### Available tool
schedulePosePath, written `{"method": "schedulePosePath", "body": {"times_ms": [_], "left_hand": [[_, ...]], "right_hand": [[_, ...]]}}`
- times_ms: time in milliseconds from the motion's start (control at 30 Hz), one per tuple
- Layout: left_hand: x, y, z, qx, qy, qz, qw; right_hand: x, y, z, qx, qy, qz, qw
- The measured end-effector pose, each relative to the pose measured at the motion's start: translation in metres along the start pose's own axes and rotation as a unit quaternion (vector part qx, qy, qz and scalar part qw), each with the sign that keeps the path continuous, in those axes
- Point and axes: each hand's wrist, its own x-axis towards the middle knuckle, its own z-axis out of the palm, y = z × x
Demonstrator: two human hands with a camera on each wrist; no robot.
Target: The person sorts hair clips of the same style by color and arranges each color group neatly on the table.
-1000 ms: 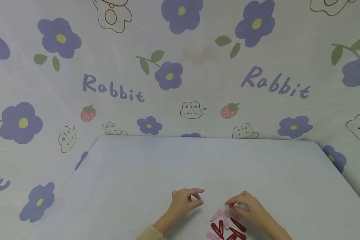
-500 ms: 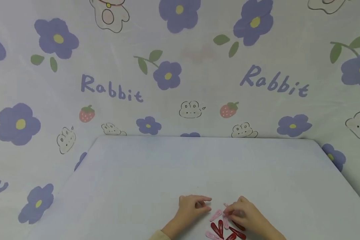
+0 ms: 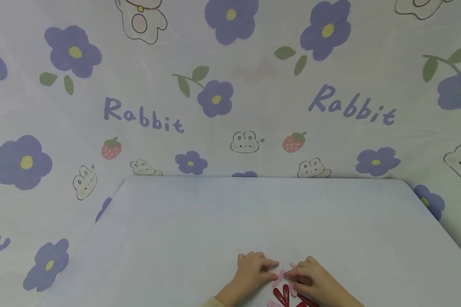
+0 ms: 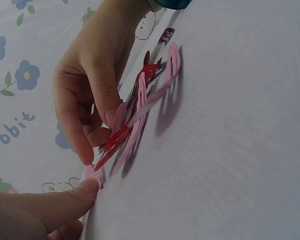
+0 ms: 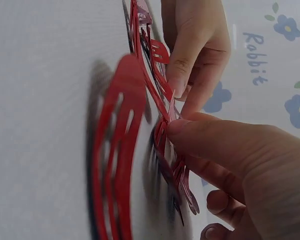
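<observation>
**Here, a pink hair clip between two hands**

The pink hair clip [image 3: 278, 278] lies aslant on the white table [image 3: 215, 213], its near end pointing a little leftward. Just left of it is the left hand [image 3: 255, 270]: the thumb tip touches the clip, while the forefinger stands apart from the thumb, so the grip is spread. To its right is the right hand [image 3: 314, 278], forefinger tip right at the clip and thumb held away from that finger. Whether the thumb and the folded fingers behind it hold another clip, the pictures do not show.

Close to the right of the pink hair clip, a second pink clip [image 3: 293, 290] lies partly under the right hand. On its near side, two dark red clips [image 3: 286, 294] form a V, with a third pink clip [image 3: 273, 303] beside them at the bottom edge. Nearer and to its right, another red clip [image 3: 307, 300] shows below the right hand. A beige cuff [image 3: 212, 302] lies nearer and to its left. Well beyond it hangs a pale cloth [image 3: 253, 102] printed with purple flowers, strawberries and the word "Rabbit".
</observation>
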Motion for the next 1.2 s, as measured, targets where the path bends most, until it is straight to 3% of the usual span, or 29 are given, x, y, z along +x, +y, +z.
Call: {"method": "schedulePosePath", "body": {"times_ms": [300,567,667,1000,1200], "left_hand": [[0.002,0.003,0.002,-0.038,-0.027,-0.03,0.9985],[0.006,0.005,0.005,-0.052,-0.024,-0.052,0.997],[0.006,0.006,0.004,-0.059,-0.025,-0.059,0.9962],[0.004,0.004,0.005,-0.093,-0.004,-0.092,0.9914],[0.005,0.003,0.006,-0.148,0.015,-0.083,0.9854]], "right_hand": [[0.0,0.002,0.0,-0.022,0.008,-0.031,0.9993],[0.002,0.001,0.002,-0.003,0.003,0.023,0.9997],[0.003,0.001,0.005,-0.007,0.014,0.024,0.9996],[0.011,0.001,0.017,-0.016,0.061,0.023,0.9977],[0.008,0.002,0.014,-0.024,0.081,0.008,0.9964]]}}
